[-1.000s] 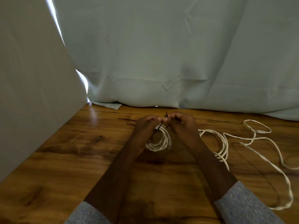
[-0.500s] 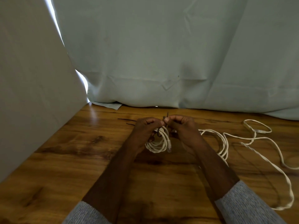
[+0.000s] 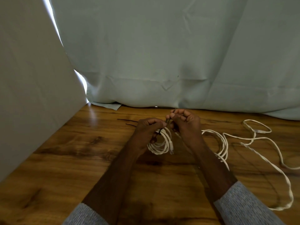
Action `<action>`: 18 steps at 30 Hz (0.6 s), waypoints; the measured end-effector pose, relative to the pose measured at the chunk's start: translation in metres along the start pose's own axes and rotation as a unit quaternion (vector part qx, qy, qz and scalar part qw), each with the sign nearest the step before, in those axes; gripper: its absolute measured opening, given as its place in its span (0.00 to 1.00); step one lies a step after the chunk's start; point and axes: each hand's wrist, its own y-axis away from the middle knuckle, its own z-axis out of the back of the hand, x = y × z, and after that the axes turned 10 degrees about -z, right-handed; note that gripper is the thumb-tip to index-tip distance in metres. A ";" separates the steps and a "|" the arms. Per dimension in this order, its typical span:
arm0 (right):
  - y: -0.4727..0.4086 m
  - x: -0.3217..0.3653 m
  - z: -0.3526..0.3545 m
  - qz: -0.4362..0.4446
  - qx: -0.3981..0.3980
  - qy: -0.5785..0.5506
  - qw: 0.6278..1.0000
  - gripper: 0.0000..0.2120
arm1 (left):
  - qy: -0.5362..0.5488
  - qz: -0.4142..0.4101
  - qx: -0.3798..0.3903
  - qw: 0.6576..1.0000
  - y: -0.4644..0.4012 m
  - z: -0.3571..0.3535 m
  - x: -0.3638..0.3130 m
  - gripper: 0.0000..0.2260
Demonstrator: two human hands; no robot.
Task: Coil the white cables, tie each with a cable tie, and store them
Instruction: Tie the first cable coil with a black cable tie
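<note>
Cinching black cable tie (image 3: 167,123) w/ right hand (image 3: 185,123) pinching its tail; left hand (image 3: 146,129) grips coiled white cable (image 3: 160,144), mid-tabletop. Risk: loops may slip loose before tie locks; uncoiled cable (image 3: 253,140) near right edge could snag.

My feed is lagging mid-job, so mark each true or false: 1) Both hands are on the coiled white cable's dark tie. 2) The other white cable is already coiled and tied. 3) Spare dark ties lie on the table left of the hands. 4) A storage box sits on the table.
1) True: the left hand holds the small coiled white cable, and the right hand pinches the thin dark cable tie.
2) False: the long loose white cable sprawls untied on the wooden table.
3) True: the spare dark ties lie there.
4) False: no box is visible.
</note>
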 end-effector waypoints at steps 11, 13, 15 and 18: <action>-0.008 -0.011 0.012 0.077 0.047 0.201 0.975 0.08 | 0.012 -0.001 -0.015 1.000 0.001 0.002 -0.003 0.06; -0.009 -0.012 0.011 0.090 0.040 0.216 0.971 0.09 | 0.004 -0.002 -0.015 1.000 0.000 0.003 -0.002 0.06; -0.008 -0.012 0.011 0.121 0.025 0.229 0.966 0.10 | 0.000 -0.001 -0.014 1.000 0.000 0.002 -0.002 0.07; -0.007 -0.012 0.011 0.159 0.015 0.266 0.951 0.11 | 0.004 0.004 -0.016 1.000 0.002 0.001 -0.004 0.07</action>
